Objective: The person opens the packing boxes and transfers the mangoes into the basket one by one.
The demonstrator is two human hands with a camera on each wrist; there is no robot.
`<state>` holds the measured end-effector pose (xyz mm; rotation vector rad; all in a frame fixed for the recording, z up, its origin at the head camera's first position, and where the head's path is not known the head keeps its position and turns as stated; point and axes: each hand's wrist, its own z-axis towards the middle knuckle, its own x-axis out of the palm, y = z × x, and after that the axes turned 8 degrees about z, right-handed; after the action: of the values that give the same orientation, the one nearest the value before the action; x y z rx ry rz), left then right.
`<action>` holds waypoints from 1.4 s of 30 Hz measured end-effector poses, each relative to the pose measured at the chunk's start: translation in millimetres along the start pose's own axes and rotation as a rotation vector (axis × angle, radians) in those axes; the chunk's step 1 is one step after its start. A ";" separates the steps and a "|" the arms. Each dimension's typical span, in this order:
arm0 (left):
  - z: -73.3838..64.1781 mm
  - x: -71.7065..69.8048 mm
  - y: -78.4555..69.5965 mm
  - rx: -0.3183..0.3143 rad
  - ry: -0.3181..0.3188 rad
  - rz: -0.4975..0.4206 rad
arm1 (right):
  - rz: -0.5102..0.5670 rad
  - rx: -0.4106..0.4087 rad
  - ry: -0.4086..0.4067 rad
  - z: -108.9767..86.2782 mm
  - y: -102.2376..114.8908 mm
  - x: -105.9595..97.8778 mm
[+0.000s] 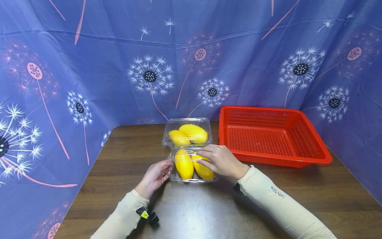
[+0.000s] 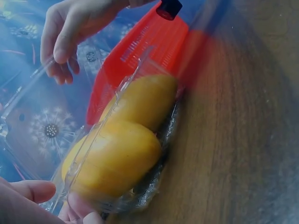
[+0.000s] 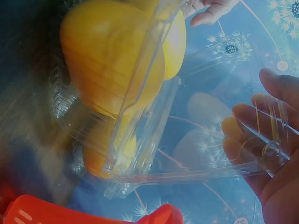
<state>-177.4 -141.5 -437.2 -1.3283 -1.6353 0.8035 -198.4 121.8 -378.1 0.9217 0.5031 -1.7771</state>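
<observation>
A clear plastic clamshell box (image 1: 172, 179) stands on the table with two yellow mangoes (image 1: 184, 164) lying side by side in it. Its lid (image 3: 210, 173) is raised and tilts away from the fruit. My right hand (image 1: 222, 161) is over the box's right side; in the right wrist view its fingers (image 3: 252, 119) lie against the outside of the lid, thumb apart. At the box's left edge is my left hand (image 1: 156, 174), with its thumb (image 2: 39, 190) and fingertips close to the corner in the left wrist view.
Right behind stands a second clear box (image 1: 165, 134) holding two more mangoes (image 1: 194, 133). A red perforated plastic basket (image 1: 274, 156) sits at the back right, near my right forearm. A blue dandelion-patterned cloth (image 1: 191, 66) hangs around the wooden table (image 1: 131, 146).
</observation>
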 end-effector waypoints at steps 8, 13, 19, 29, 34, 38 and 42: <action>4.2 0.6 0.6 -0.004 0.008 0.020 | 0.029 0.003 0.006 1.0 -2.1 -2.6; 5.6 0.0 4.2 0.000 0.011 0.005 | 0.060 0.039 0.018 2.3 -3.3 -5.7; 5.7 -0.1 9.2 -0.002 -0.005 0.015 | 0.054 0.072 0.046 5.7 -5.0 -10.0; 6.4 1.2 9.1 -0.002 -0.016 0.002 | 0.047 0.177 0.096 17.4 -11.9 -20.6; 5.9 0.9 8.2 -0.001 -0.026 -0.005 | 0.014 0.204 0.095 25.3 -16.6 -25.2; 5.2 1.3 7.0 -0.001 -0.020 -0.002 | -0.010 0.243 0.097 31.4 -21.3 -27.9; 4.4 0.9 7.9 -0.004 -0.020 -0.007 | -0.025 0.268 0.087 37.7 -25.4 -27.9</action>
<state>-178.1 -138.7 -445.8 -1.3204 -1.6569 0.8122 -230.0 121.8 -335.2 1.1863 0.3367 -1.8630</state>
